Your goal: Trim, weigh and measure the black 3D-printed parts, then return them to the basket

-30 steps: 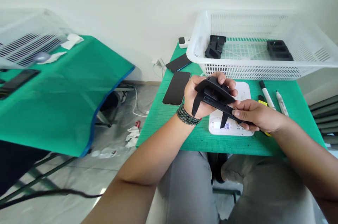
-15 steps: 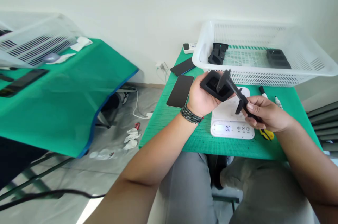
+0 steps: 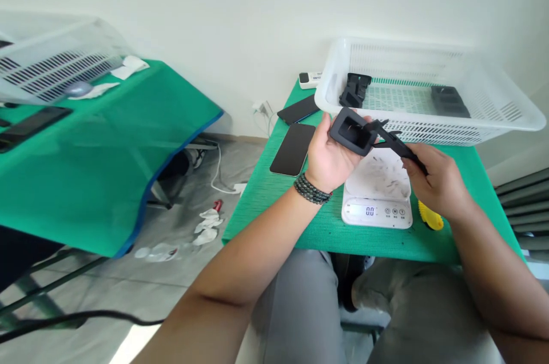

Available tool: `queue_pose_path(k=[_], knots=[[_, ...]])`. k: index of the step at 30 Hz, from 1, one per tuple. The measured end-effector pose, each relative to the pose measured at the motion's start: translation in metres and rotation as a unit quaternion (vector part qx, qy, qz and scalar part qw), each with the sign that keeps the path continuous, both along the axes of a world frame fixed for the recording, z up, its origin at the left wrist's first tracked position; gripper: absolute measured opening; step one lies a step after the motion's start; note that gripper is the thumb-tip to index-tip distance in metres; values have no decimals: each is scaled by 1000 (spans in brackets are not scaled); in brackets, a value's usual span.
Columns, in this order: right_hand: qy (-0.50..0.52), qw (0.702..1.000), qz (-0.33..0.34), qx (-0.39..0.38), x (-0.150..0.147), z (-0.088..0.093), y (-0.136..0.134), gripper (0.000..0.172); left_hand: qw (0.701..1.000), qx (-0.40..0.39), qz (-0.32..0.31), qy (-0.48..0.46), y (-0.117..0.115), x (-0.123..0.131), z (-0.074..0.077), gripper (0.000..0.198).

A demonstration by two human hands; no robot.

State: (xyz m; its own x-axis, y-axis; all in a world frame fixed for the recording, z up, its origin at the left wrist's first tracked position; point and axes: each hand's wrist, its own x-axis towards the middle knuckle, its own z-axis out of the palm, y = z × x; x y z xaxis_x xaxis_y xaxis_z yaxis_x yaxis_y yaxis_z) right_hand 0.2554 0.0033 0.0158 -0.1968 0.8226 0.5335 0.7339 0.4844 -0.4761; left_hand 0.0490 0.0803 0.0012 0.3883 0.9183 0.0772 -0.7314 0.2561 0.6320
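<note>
My left hand point(image 3: 328, 158) grips a black hollow rectangular plastic part point(image 3: 349, 131), held up above the white digital scale point(image 3: 377, 192) that reads 0.0. My right hand point(image 3: 437, 181) is closed on the beam of a black caliper point(image 3: 397, 144), whose jaws sit against the part's right side. A beaded bracelet point(image 3: 312, 189) circles my left wrist. Behind the hands stands a white slotted basket point(image 3: 429, 92) with two more black parts point(image 3: 355, 90) inside.
Two dark phones point(image 3: 294, 147) lie left of the scale on the green table point(image 3: 326, 227). A yellow object point(image 3: 430, 218) lies right of the scale, a white remote point(image 3: 309, 78) by the wall. A second green table point(image 3: 98, 152) with a basket stands at left; litter and cables lie on the floor.
The caliper swung from lying across the part over the scale to level against its right side. Both hands rose and shifted toward the basket. The markers are now hidden behind my right hand.
</note>
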Motion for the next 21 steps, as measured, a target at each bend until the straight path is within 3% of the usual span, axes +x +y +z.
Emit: queue_pose_path(k=[7,13,21], knots=[[-65,998,0,18,4,-6,3,25,999,44,-13,9,2,0,-5,51],[-49,999,1,25,-2,-9,4,17,996,66,-43,49,-1,-1,-3,58],[-35,998,-6,46,-1,-7,6,16,995,31,-94,28,-1,-2,-4,63]])
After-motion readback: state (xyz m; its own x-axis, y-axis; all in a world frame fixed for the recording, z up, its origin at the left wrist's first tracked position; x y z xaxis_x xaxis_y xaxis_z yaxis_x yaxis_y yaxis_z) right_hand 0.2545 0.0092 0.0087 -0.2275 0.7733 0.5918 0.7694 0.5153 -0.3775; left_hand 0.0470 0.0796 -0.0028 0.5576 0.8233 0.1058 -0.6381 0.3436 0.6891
